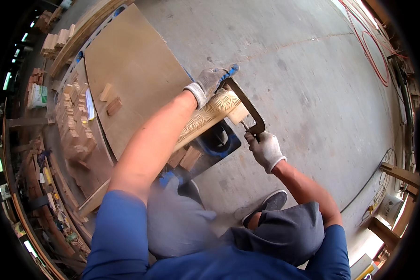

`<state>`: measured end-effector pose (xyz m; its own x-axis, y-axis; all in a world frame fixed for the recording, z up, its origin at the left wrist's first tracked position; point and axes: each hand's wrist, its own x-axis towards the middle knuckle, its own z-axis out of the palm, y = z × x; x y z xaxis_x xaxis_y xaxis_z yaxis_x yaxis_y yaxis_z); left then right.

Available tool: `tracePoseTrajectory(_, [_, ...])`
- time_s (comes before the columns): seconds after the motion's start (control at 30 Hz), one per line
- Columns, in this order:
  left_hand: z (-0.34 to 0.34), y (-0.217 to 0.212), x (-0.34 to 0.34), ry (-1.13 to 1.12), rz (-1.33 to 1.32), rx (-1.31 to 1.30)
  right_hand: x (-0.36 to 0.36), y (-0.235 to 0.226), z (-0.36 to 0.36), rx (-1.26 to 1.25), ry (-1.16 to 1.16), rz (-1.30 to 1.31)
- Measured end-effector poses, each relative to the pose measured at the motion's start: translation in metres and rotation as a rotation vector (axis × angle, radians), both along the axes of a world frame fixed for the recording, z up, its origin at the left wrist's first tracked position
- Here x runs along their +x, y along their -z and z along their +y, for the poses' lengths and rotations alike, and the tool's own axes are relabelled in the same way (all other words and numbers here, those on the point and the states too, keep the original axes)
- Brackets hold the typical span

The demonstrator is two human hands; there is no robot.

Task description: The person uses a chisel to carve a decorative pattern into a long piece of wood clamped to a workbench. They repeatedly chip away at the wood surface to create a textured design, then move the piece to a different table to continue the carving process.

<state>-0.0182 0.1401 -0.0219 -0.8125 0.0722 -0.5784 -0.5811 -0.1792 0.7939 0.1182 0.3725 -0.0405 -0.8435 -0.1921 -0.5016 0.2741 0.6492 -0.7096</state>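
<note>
At the screw end of a dark metal clamp [248,103], the right hand [267,150] has its gloved fingers wrapped around the screw [244,124]; the left hand [211,84], gloved too, closes its fingers over the other end, their tips partly hidden. The clamp reaches around a pale wood block [238,113] beside a patterned board [205,119]. Left of these lies a brown sheet [135,60].
</note>
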Motion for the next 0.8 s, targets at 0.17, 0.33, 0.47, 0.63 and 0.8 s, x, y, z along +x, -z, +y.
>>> tracePoseTrajectory(0.17, [-0.006, 0.025, -0.007, 0.021, 0.019, 0.05, 0.0, 0.004, -0.002, -0.019, 0.005, 0.005])
tracePoseTrajectory(0.33, [-0.001, 0.03, -0.01, 0.021, -0.003, 0.019, -0.001, 0.006, 0.001, -0.05, 0.01, -0.024])
tracePoseTrajectory(0.47, [0.003, 0.033, -0.013, -0.034, -0.004, 0.013, -0.004, -0.003, 0.009, 0.197, -0.194, -0.046])
tracePoseTrajectory(0.63, [0.003, 0.029, -0.011, -0.011, -0.025, 0.02, 0.007, -0.029, 0.032, 0.417, -0.496, 0.012])
tracePoseTrajectory(0.8, [-0.001, 0.032, -0.009, -0.027, -0.001, 0.073, 0.003, -0.039, 0.031, 0.476, -0.581, -0.032])
